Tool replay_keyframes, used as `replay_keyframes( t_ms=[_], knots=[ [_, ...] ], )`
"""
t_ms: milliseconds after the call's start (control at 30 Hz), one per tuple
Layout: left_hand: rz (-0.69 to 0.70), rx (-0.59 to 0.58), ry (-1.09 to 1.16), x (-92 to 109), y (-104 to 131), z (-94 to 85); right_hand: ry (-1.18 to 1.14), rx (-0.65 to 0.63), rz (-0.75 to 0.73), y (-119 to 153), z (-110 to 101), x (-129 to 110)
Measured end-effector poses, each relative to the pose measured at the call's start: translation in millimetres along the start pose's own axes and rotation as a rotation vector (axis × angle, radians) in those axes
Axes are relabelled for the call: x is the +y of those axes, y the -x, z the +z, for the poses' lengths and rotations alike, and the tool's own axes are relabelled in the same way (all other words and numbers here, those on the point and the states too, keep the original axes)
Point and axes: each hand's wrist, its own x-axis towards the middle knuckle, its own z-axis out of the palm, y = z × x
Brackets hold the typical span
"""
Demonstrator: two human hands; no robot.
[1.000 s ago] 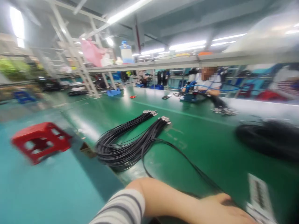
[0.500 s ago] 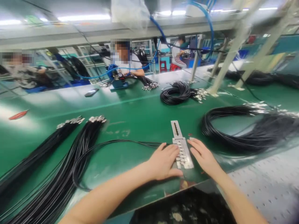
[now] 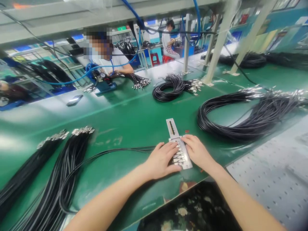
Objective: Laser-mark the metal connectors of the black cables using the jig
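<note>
A flat metal fixture (image 3: 184, 162) lies on the green table with several metal cable connectors (image 3: 179, 158) in a row on it. Its narrower far end (image 3: 172, 127) has a dark slot. My left hand (image 3: 161, 162) rests flat over the fixture's left side, fingers stretched out and thumb apart. Black cables (image 3: 115, 150) run leftward from beneath that hand; their ends there are hidden. At the fixture's right edge, my right hand (image 3: 198, 152) has its fingers extended, the tips touching the metal near the hinge-like joint. Nothing shows in its grasp.
Bundles of black cables lie at the left (image 3: 72, 160), at the right (image 3: 216, 125) and farther back (image 3: 168, 88). A phone (image 3: 74, 100) and a blue press (image 3: 104, 85) stand near a co-worker (image 3: 120, 61). Posts (image 3: 218, 45) rise behind. A perforated sheet (image 3: 271, 179) is at right.
My right hand has moved in from beside the fixture to touch its right edge. The left hand stays over the connectors. The view has tilted down and shifted right.
</note>
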Motion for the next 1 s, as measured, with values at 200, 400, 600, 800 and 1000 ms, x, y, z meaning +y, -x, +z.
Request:
replay_keyframes(
  t_ms=[200,400,600,800,1000],
  knots=[
    [-0.281,0.036,0.024,-35,-10,-22.3,0.194,-0.009,-0.041,13,-4,-21],
    [-0.254,-0.182,0.036,-41,-28,-26.0,0.329,0.049,-0.011,17,6,-44],
    [-0.172,-0.141,0.031,-44,-27,-9.2,0.309,0.058,-0.004,10,17,-46],
    [-0.086,-0.010,0.032,-46,-21,3.3,0.330,0.051,-0.022,11,17,-49],
    [-0.038,0.038,0.001,-46,-21,6.7,0.344,0.042,-0.035,11,16,-50]
  ],
)
